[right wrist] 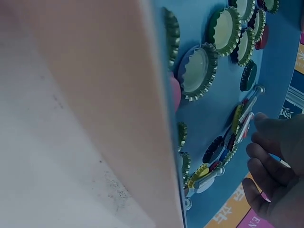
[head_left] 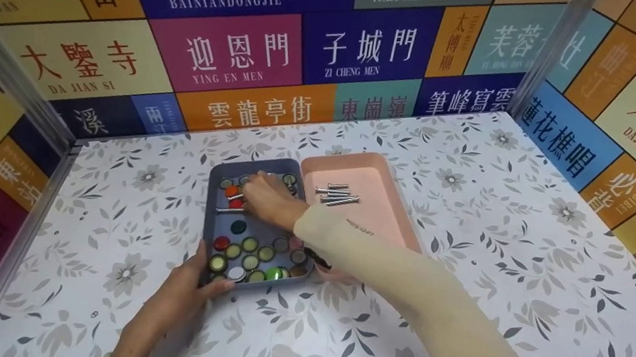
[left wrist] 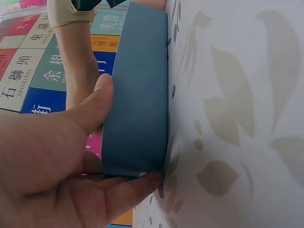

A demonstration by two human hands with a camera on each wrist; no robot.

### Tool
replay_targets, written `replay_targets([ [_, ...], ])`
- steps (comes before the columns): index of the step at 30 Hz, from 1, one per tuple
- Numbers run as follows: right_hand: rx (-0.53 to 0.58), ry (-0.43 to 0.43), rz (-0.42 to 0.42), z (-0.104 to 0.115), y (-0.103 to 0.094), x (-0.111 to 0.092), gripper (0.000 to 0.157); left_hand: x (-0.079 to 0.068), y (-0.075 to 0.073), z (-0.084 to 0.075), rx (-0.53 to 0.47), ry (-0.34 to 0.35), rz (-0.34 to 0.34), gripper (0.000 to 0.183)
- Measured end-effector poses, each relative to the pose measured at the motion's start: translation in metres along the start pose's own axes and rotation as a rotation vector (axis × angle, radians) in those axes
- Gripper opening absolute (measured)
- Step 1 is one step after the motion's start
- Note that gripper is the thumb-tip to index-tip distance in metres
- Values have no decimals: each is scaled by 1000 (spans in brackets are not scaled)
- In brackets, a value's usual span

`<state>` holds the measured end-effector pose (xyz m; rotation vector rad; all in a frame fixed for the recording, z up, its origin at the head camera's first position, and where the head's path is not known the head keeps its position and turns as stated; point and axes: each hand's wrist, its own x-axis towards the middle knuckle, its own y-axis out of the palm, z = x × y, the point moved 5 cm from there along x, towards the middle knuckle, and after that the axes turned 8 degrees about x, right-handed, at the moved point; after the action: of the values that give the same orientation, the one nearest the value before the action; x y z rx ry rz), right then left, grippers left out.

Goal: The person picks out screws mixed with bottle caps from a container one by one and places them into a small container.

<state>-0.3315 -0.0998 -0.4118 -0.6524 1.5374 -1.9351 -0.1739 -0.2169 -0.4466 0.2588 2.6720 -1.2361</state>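
Observation:
A blue-grey tray (head_left: 213, 192) holds many bottle caps (head_left: 250, 245) in green, red, orange and white, with silver bolts (head_left: 230, 210) among those at its far end. My left hand (head_left: 186, 282) grips the tray's near left corner; in the left wrist view its thumb (left wrist: 102, 90) presses one outer wall and the fingers reach round the corner. Over the tray's far part is my right hand (head_left: 272, 197), fingertips down beside a bolt. The right wrist view shows loosely bent fingers (right wrist: 261, 166) close to the bolts (right wrist: 244, 124), with no firm hold visible.
A pink tray (head_left: 391, 209) stands against the blue-grey tray's right side, with several silver bolts (head_left: 337, 194) lying in it. The right forearm crosses above it. Both trays rest on a flower-patterned table (head_left: 132, 230), with printed panels (head_left: 225, 47) around it.

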Motion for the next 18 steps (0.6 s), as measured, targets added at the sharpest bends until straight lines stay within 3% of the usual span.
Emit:
replay_targets([
  [11,-12,4,7,2,6,2,15,0,0,-1,-31,39,-23,103],
  [18,-6,-38,-18,2,5,4,15,1,1,0,-19,-15,-1,105],
])
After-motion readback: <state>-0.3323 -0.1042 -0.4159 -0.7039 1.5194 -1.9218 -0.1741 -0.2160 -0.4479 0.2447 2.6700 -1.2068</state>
